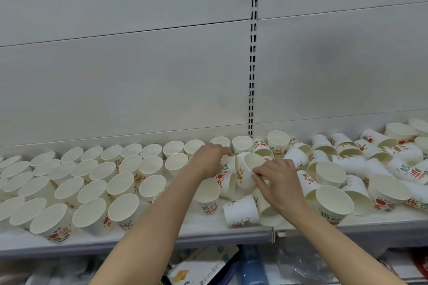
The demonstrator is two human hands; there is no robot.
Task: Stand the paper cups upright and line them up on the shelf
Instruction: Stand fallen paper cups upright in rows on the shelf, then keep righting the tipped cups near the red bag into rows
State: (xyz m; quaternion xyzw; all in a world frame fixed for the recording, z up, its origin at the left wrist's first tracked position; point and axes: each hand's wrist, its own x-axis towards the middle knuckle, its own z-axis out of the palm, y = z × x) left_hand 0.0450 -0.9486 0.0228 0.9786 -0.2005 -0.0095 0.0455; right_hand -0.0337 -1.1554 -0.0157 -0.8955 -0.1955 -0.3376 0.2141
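Several white paper cups with red and green print stand upright in rows (92, 180) on the left half of the white shelf (208, 227). On the right half lies a loose heap of tipped cups (361, 169). My left hand (209, 159) curls over a cup (228, 170) at the end of the rows. My right hand (275, 180) pinches the rim of a tilted cup (245, 169) right beside it. One cup (240, 211) lies on its side near the front edge, below my right hand.
A grey back panel with a slotted upright (253, 65) rises behind the shelf. Below the front lip (139, 242) is a lower shelf with cartons and plastic-wrapped packs (208, 266).
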